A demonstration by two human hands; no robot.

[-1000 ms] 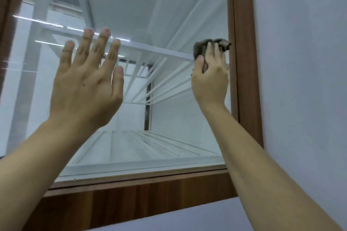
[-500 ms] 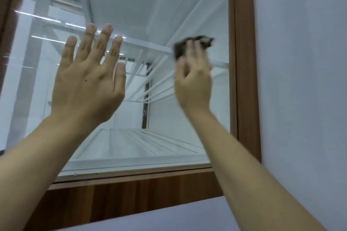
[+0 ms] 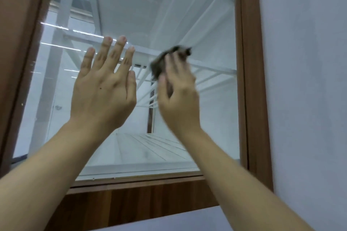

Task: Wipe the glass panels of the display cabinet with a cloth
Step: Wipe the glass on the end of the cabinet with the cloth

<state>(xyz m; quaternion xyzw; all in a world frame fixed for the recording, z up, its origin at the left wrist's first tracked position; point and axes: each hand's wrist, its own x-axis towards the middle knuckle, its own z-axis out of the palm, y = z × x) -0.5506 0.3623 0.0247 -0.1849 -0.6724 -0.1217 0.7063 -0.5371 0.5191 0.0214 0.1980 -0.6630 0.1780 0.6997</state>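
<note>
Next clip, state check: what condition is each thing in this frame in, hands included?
Clear glass panel: set in its frame, unbroken, light reflections across it.
Dark grey crumpled cloth: bunched up, held at the glass, blurred.
Right hand: holds the cloth, blurred.
Left hand: raised before the glass, fingers straight and spread, holding nothing.
Brown wooden frame: intact around the panel.

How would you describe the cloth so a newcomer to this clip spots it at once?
Start at the large glass panel in the brown wooden frame. Two hands are raised before it; the right hand holds the cloth near the panel's middle. It is a small, crumpled, dark grey wad; the left hand is spread and empty.
</note>
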